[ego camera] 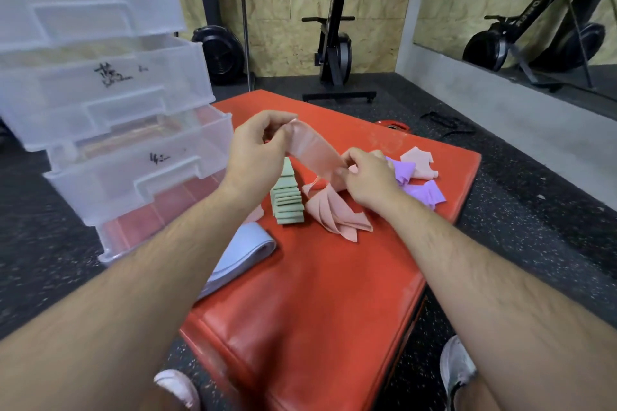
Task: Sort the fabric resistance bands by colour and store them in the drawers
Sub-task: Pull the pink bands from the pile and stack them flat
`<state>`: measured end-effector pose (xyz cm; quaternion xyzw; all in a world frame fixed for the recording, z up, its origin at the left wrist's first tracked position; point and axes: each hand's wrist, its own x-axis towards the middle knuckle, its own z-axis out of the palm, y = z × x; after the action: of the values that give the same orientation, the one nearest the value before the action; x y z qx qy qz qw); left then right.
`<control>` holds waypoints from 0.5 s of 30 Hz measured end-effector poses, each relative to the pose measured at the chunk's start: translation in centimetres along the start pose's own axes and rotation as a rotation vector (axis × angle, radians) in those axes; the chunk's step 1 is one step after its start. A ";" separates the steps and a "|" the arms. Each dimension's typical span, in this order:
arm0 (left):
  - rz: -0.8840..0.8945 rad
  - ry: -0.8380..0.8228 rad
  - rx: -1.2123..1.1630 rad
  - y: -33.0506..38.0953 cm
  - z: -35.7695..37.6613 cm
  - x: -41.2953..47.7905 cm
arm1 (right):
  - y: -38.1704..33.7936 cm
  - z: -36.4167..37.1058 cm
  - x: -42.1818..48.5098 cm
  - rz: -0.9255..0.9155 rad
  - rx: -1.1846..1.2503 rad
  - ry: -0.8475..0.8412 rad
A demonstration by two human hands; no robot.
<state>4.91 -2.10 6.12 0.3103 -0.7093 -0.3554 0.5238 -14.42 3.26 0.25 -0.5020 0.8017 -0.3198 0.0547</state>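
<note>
Left of the green stack [287,203], the drawers [140,53] are running off the top and left edges, and the writing [108,75] on them is blurring beyond reading. Just nearer than the stack, the left forearm [167,260] is covering part of the blue band [248,250]. Right of the stack, the right hand [367,177], pinching the pink band [314,150], is hiding part of the purple bands [424,192].

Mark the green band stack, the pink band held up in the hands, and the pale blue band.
green band stack [287,202]: head view, middle of the folded pile.
pink band [314,150]: head view, middle of the raised strip.
pale blue band [248,252]: head view, flat top near its folded end.
</note>
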 end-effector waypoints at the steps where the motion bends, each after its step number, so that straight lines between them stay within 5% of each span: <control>1: -0.004 0.014 0.009 0.0 -0.3 0.0 | -0.1 0.0 0.3 0.013 0.025 0.059; 8: -0.074 0.123 -0.036 0.1 -1.0 0.2 | -1.5 -3.5 0.9 -0.269 0.279 0.496; 15: -0.169 0.071 0.046 0.3 -1.3 0.0 | 0.1 -7.5 -0.3 -0.189 0.206 0.084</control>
<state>6.12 -2.13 6.66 0.3934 -0.6696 -0.3708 0.5093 -17.39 7.00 6.06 -0.5533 0.7153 -0.4248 0.0421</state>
